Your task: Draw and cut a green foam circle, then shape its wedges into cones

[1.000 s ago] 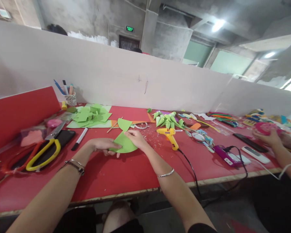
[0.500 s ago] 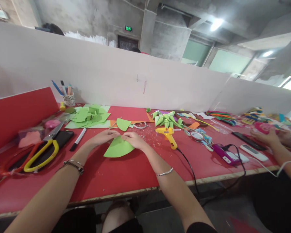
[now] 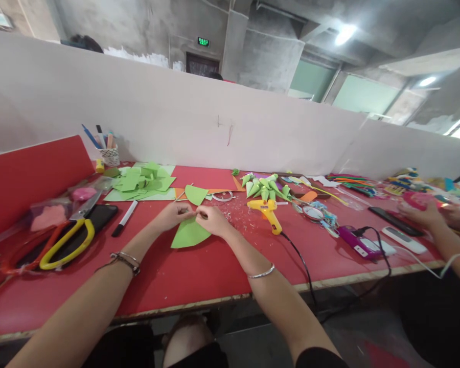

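Note:
A light green fan-shaped piece of paper (image 3: 189, 235) hangs below my two hands, its curved edge toward me. My left hand (image 3: 176, 214) pinches the top of the paper from the left. From the right, my right hand (image 3: 210, 220) has its thumb and finger closed on the same top edge, close to the left fingertips. The fingers hide the upper tip of the paper. Just beyond my hands, a smaller green paper wedge (image 3: 196, 194) lies on the red table (image 3: 145, 286). A yellow glue gun (image 3: 266, 213) rests to the right.
Green paper pieces (image 3: 141, 181) are piled at the back left, and small green paper cones (image 3: 266, 186) at the back right. Large scissors (image 3: 71, 240) and a marker (image 3: 124, 219) lie left. A power strip (image 3: 358, 243) sits right, near a co-worker's hands (image 3: 425, 214).
My fingers have drawn in tighter at the paper's top. The left side of the paper has shifted right and the fan looks narrower.

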`<state>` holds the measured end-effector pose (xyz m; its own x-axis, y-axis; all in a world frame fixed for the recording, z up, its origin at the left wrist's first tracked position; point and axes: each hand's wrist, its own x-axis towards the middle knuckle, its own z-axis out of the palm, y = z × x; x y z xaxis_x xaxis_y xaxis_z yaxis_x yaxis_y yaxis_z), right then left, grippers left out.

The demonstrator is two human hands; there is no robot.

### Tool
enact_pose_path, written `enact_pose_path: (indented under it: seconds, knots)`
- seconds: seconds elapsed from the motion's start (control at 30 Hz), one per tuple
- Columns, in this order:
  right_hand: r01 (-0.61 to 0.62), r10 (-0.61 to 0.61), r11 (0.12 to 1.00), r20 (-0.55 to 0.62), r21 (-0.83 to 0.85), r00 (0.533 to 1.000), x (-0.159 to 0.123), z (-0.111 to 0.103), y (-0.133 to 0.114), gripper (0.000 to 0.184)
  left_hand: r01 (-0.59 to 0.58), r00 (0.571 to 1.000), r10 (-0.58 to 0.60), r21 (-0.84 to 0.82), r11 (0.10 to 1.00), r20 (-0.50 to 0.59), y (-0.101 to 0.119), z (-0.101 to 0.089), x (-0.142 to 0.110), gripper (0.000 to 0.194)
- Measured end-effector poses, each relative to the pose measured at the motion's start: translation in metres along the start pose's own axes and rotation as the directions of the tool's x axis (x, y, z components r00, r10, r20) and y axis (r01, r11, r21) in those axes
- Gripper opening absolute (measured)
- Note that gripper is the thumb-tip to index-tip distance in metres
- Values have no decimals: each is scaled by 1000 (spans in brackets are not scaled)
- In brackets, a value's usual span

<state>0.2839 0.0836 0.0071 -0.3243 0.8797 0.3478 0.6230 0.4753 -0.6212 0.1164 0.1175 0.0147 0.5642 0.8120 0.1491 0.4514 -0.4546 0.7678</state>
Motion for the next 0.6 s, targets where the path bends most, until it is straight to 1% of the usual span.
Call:
enact_pose_path:
  seconds: [0.13,0.3,0.43,0.6]
  knots:
    - [-27,24,995,-38,-91,999,1,-1,-1,12,-35,999,35,3,999,1,2,4,1,35]
    - [-27,23,995,-53,-91,998,3,-3,-1,11,-47,999,46,-22,999,-9,-5,2,2,34]
    - [-45,40,995,-53,-87,998,2,-4,0,11,-33,999,33,-39,999,-13,-12,-4,2,33]
    - [-81,76,994,-71,-74,995,2,-8,4,11,-8,998,3,-70,998,-68,-14,-17,-2,33]
